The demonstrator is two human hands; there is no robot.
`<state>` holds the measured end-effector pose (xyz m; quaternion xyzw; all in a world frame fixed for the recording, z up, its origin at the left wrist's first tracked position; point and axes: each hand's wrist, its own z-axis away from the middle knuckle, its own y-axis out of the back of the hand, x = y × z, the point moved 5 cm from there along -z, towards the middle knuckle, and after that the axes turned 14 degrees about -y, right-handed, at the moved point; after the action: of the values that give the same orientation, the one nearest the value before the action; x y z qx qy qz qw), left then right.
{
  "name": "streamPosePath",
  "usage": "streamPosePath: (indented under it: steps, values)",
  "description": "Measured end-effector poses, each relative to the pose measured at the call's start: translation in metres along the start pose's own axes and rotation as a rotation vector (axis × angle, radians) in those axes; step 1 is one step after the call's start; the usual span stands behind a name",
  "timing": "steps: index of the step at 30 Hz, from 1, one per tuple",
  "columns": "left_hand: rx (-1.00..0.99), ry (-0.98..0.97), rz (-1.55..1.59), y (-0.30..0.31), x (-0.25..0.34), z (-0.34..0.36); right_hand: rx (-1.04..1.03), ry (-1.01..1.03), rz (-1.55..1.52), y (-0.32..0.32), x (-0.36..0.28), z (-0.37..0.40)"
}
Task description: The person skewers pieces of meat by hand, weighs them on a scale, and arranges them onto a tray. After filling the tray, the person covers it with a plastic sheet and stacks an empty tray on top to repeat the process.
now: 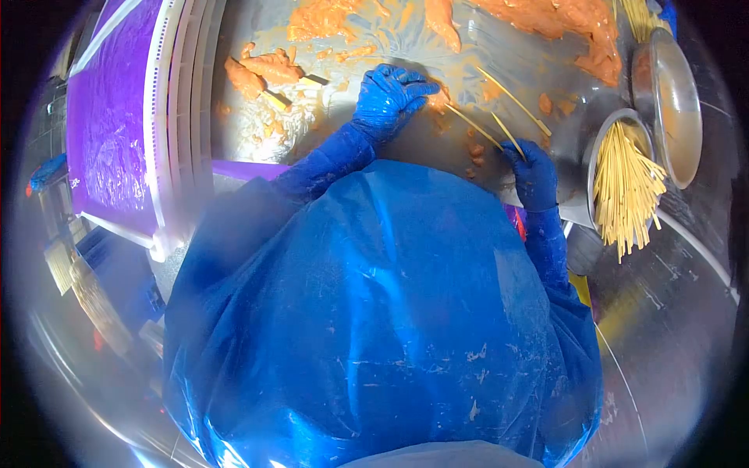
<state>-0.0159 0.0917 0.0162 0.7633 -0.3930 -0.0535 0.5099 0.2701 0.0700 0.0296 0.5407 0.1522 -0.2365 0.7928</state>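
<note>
My left hand (390, 97), in a blue glove, has its fingers closed on a piece of orange-coated meat (439, 98) above the metal table. A wooden skewer (474, 127) runs from that meat toward my right hand (534, 173). The gloved fingers of my right hand are closed around a second stick (509, 136), which points up and left; the first skewer's near end lies close to them. Another stick (515, 101) lies on the table beyond. Two skewered meat pieces (273, 70) rest to the left of my left hand.
A metal container (591, 168) full of wooden sticks (626, 183) stands at the right, beside a larger metal bowl (677, 109). Piles of orange meat (546, 19) lie along the table's far side. Stacked white trays (183, 117) and a purple-covered box (113, 125) are at the left.
</note>
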Motion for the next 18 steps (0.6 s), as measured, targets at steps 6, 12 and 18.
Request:
streamPosePath:
  steps: [6,12,18]
  values:
    - [0.013,-0.007,-0.030,0.003,0.002,-0.001,0.006,0.019,0.040,-0.006,0.020,-0.004]
    - [0.017,-0.009,-0.028,0.001,0.001,0.001,-0.045,0.045,-0.059,-0.010,0.009,-0.004]
    - [0.040,-0.042,-0.015,0.000,0.002,0.001,-0.114,0.016,-0.129,-0.013,0.007,-0.007]
